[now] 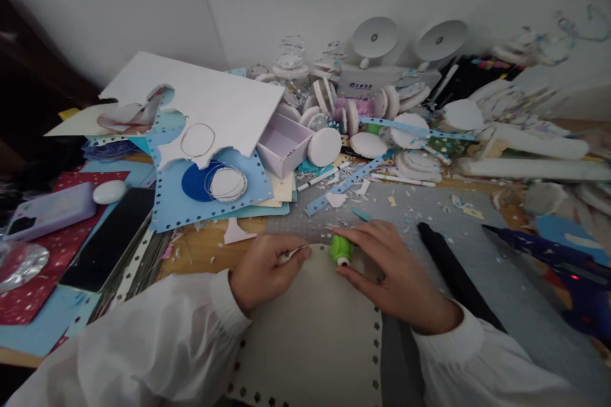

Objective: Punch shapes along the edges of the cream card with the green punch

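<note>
A white card sheet (315, 324) with star holes punched along its edges lies on the grey cutting mat (477, 267) in front of me. My left hand (265, 270) pinches the sheet's top edge, fingers closed on it. My right hand (391, 276) grips a small green hole punch (340, 250) that sits on the same top edge, between the two hands. Both arms wear white sleeves.
A black strip (453, 273) and a blue glue gun (563, 264) lie on the mat to the right. Blue punched paper (210, 194), white card (210, 108) and an open box (284, 149) pile up at the back left. Phones (109, 235) rest at the left; white foam discs (367, 143) clutter the back.
</note>
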Action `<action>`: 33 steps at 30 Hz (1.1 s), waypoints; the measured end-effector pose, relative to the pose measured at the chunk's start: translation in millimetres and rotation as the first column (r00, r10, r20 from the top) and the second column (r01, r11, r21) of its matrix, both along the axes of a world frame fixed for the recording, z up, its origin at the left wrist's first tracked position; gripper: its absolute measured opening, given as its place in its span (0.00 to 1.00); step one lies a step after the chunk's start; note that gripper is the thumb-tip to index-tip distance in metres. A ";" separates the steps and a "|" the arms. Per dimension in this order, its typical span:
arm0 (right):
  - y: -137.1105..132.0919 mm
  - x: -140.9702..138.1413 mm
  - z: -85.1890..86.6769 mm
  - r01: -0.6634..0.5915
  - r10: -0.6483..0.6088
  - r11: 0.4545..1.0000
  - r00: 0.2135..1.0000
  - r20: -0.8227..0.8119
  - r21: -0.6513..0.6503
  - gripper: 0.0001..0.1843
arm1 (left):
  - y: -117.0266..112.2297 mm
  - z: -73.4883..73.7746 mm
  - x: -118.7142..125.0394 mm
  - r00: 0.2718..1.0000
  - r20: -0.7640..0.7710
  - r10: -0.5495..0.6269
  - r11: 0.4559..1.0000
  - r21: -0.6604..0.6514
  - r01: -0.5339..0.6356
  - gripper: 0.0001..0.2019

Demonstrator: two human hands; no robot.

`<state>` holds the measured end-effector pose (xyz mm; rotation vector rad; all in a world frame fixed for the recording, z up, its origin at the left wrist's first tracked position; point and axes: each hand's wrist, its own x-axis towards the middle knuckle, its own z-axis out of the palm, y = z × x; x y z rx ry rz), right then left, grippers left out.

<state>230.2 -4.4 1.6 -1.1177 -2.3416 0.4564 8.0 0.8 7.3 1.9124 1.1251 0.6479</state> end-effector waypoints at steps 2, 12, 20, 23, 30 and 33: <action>-0.7 1.1 0.3 0.007 -0.009 0.999 0.999 -0.043 -0.045 0.21 | 0.1 0.3 -0.3 0.999 0.031 0.010 1.000 -0.001 -0.010 0.16; 0.3 1.5 6.5 0.021 -0.132 0.895 0.966 -0.221 -0.447 0.17 | -0.5 0.2 -1.5 0.996 0.074 -0.042 0.999 -0.001 0.042 0.15; 0.2 -0.6 6.0 0.001 -0.141 0.888 0.952 -0.270 -0.460 0.16 | -0.3 2.9 -0.4 0.998 0.047 -0.044 0.999 -0.007 0.045 0.16; 0.5 -0.2 5.3 -0.016 -0.129 0.893 0.948 -0.290 -0.451 0.16 | -0.4 2.5 -0.6 0.998 0.051 -0.042 0.999 -0.011 0.043 0.17; 0.1 0.4 4.4 -0.034 -0.122 0.886 0.945 -0.304 -0.462 0.18 | -1.1 2.6 -1.1 0.998 0.038 -0.042 0.999 -0.013 0.043 0.16; -0.6 -0.4 3.9 -0.038 -0.124 0.889 0.939 -0.322 -0.455 0.17 | -1.1 2.2 -1.1 0.998 0.034 -0.045 0.999 -0.008 0.045 0.16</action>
